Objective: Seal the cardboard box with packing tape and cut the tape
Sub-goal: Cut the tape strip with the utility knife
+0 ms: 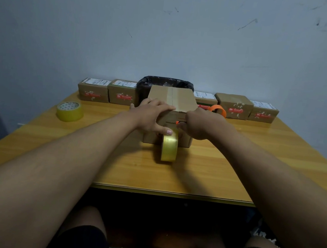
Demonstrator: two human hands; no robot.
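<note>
A brown cardboard box (pixel 183 98) stands in the middle of the wooden table (pixel 235 161), a strip of clear tape running along its top seam. A yellow tape roll (pixel 169 147) stands on edge against the box's near face, with tape leading up to the box. My left hand (pixel 152 114) lies flat over the box's near top edge, its thumb touching the roll. My right hand (pixel 200 123) is closed around a small orange-handled cutter (pixel 177 122) at the box's front face, beside the tape. The blade is hidden.
A second yellow tape roll (pixel 70 111) lies at the left. An orange tape ring (pixel 218 109) sits right of the box. Several labelled small cartons (pixel 93 92) line the back edge, with a black-lined bin (pixel 166 83) behind the box. The table's near edge is close to my knees.
</note>
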